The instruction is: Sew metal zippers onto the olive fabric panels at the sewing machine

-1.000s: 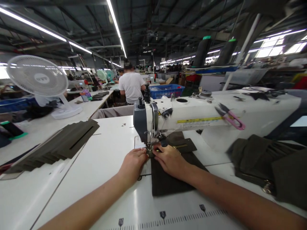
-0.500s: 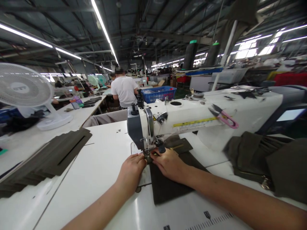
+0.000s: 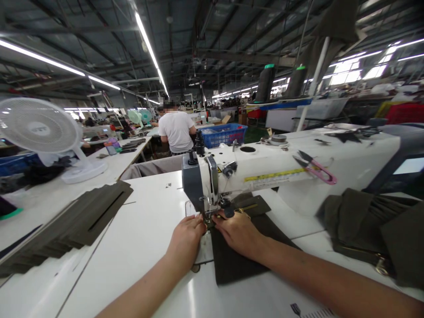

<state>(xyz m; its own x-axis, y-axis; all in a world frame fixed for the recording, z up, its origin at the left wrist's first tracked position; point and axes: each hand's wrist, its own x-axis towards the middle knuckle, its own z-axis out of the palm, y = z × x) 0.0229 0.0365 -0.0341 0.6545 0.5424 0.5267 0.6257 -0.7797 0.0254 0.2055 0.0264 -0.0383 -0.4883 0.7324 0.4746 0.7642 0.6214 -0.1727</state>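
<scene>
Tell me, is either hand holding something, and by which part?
The right hand presses flat on the dark cloth, at the part under the sewing machine. The left hand touches its left edge there; a pinch cannot be told.

Site type: garment factory, sewing floor.
Evidence, nr. view: 1x industrial sewing machine (image 3: 265,170), white, on white tabletop (image 3: 142,229), w/ olive fabric piece (image 3: 238,260) under its needle. Stack of cut olive pieces (image 3: 76,221) at left. Bundled olive fabric (image 3: 364,221) at right. Pink thread snips (image 3: 318,170) on machine arm. 2x tall dark thread cones (image 3: 265,84) on stand behind.
Bkgd: rows of more workstations, a person in white shirt (image 3: 177,130) seated at one. Blue crate (image 3: 225,132). Desk fan (image 3: 39,128).
Overhead: open steel roof, long strip lights (image 3: 149,44).
</scene>
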